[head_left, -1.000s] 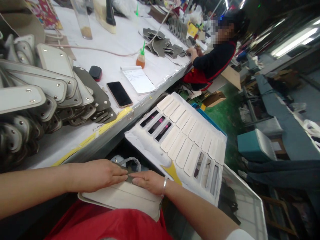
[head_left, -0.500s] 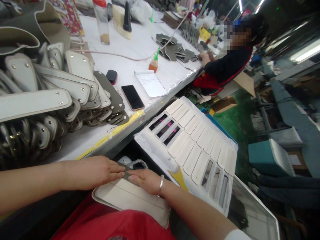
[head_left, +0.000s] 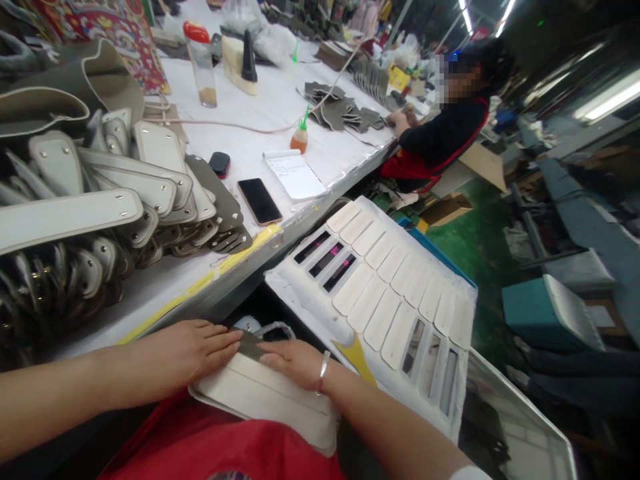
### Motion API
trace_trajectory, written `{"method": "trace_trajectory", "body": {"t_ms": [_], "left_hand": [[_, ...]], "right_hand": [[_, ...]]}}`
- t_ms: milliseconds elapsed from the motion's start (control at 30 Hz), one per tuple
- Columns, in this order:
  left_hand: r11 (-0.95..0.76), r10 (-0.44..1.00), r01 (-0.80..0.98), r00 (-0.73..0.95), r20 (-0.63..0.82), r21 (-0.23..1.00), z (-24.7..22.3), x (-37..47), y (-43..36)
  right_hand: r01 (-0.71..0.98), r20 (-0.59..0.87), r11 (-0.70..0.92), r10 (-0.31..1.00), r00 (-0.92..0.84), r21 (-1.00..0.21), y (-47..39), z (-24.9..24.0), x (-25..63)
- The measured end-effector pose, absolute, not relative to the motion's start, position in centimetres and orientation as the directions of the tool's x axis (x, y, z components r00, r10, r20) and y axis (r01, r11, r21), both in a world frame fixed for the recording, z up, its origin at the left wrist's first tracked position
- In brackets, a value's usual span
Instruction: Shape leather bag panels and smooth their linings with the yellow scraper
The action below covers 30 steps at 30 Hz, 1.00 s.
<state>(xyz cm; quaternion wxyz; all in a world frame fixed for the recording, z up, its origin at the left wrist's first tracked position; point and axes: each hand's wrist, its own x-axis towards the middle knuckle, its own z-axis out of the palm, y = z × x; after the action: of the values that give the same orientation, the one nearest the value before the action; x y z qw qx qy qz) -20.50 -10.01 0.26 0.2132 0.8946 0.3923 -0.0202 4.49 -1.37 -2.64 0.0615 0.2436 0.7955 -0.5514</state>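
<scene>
A cream, leather-like panel with rounded corners and a line along it rests on my lap. At its far edge lies a grey-green flat piece, partly covered by my hands. My left hand is laid flat over the left end of these pieces, fingers stretched out and side by side. From the other side, my right hand, with a silver bracelet at the wrist, presses down on them with its fingers extended. A small gap separates the fingertips of the two hands. The undersides of both hands are hidden.
Left on the white table is a heap of grey straps with metal snaps. Near the edge lie a phone, a notepad and a glue bottle. A slotted board of cream pieces stands right; beyond sits a co-worker.
My left hand has slid slightly left, so more of the grey-green piece shows between the hands. My right hand stays nearly in place. The head view has shifted a little.
</scene>
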Motion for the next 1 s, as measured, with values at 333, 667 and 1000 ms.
{"method": "trace_trajectory", "body": {"t_ms": [333,667,1000], "left_hand": [[-0.628,0.765,0.713,0.639,0.081,0.311,0.8,-14.4,-11.9],[-0.608,0.753,0.696,0.658,-0.001,0.382,-0.6,-6.0,-16.2],[-0.482,0.866,0.820,0.500,0.023,0.308,-0.1,-4.9,-17.2]], "right_hand": [[0.579,-0.165,0.324,0.755,-0.635,-0.748,-6.6,0.1,14.8],[0.641,0.274,0.533,0.842,-0.464,-0.553,-17.1,-2.6,16.7],[0.738,0.345,0.429,0.897,-0.277,-0.522,-18.1,-3.3,14.5]]}}
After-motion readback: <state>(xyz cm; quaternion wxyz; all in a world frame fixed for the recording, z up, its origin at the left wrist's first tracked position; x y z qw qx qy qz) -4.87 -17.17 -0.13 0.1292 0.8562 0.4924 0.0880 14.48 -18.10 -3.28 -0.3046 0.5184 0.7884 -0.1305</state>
